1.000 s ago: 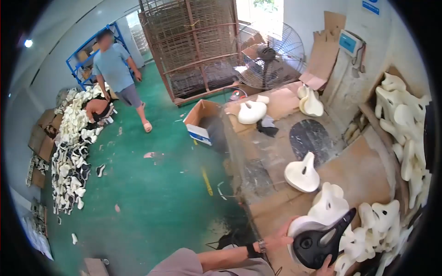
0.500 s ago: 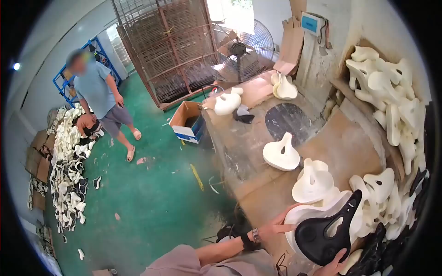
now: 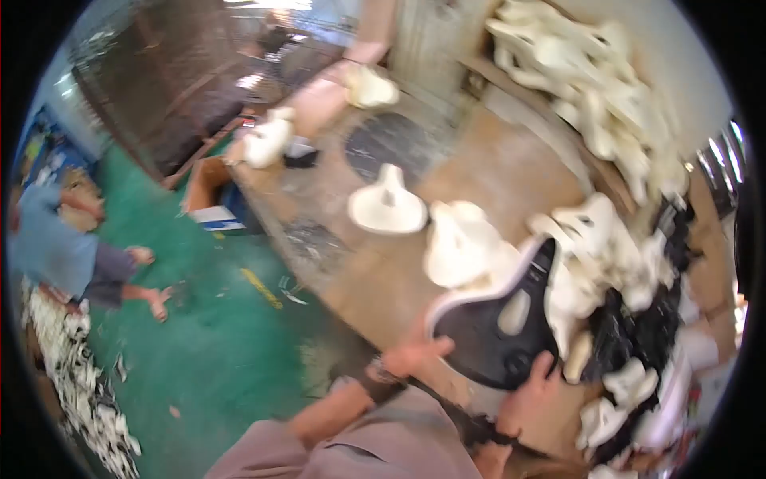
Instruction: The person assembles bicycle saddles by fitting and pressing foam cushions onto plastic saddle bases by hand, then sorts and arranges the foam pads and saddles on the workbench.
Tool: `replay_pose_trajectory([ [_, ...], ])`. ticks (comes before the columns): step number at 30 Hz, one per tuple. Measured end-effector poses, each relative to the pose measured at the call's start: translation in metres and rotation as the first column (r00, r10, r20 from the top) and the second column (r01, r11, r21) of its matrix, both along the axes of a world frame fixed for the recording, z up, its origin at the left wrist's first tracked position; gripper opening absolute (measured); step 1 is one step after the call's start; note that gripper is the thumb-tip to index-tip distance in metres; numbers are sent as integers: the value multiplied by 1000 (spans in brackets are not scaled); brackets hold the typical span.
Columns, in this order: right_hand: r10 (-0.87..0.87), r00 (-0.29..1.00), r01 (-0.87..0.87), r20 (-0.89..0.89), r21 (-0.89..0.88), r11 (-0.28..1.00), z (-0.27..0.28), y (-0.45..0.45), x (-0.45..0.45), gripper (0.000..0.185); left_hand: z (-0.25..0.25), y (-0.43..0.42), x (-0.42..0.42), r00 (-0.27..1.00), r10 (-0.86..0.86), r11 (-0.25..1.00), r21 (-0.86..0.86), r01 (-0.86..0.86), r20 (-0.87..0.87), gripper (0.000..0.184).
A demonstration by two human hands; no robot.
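A black bicycle saddle base point(image 3: 479, 341) with a long central slot lies against a white foam saddle pad point(image 3: 459, 297), whose pale rim shows along its upper left side. My left hand point(image 3: 409, 357), with a watch and dark band at the wrist, grips the wide left edge, thumb near the black base. At the lower right edge, my right hand point(image 3: 528, 399) has its fingers on the rim; motion smears it. Just beyond sits a stack of white saddle pads point(image 3: 467, 246), with a single white saddle pad point(image 3: 388, 203) farther up the table.
White pads are heaped on the right point(image 3: 594, 88), with black saddle parts point(image 3: 630, 327) beside them. A cardboard box point(image 3: 209, 191) stands on the green floor by the table point(image 3: 359, 299). A person in a blue shirt point(image 3: 56, 239) is at the left, near a floor pile point(image 3: 76, 383).
My view has swung to the right, so the table and the person appear farther left. Both hands stay at the saddle. The person now appears bent over.
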State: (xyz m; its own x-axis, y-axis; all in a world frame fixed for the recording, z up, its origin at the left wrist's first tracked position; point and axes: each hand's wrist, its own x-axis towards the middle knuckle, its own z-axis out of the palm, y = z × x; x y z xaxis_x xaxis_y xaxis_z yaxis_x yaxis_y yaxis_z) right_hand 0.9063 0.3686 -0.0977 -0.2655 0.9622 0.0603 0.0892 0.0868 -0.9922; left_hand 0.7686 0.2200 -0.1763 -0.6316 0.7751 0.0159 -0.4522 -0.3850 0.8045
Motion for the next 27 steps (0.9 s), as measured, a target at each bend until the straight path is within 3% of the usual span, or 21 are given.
replay_pose_trajectory([
  [2,65,997,-65,-41,9,998,10,0,-5,41,-8,2,-5,1000,-2,995,96,-1,30,85],
  [3,111,969,-120,-221,-27,992,3,3,-5,42,-1,1,-5,997,-4,997,82,-2,72,85],
  [4,108,960,-117,-260,-22,993,0,4,-3,42,9,-1,-5,995,8,998,56,-14,104,85],
  [8,129,968,-121,-214,49,991,10,-1,-11,47,11,-2,-12,997,38,997,58,-41,61,84],
  [16,148,967,-145,-206,28,989,13,-10,-25,48,8,4,-15,985,-27,978,208,-9,172,76],
  [20,87,996,-85,-32,69,994,-2,-5,-20,45,7,7,-16,983,-44,977,212,5,179,75],
  [22,62,998,-63,14,68,996,-3,-5,-21,43,7,10,-12,960,-63,977,213,3,274,75],
  [24,4,999,3,-34,209,978,-7,-5,-29,40,10,11,-9,962,-49,980,198,-5,269,74],
  [27,-36,997,18,62,281,959,-14,1,-25,36,11,13,-7,968,-34,987,158,-6,250,74],
])
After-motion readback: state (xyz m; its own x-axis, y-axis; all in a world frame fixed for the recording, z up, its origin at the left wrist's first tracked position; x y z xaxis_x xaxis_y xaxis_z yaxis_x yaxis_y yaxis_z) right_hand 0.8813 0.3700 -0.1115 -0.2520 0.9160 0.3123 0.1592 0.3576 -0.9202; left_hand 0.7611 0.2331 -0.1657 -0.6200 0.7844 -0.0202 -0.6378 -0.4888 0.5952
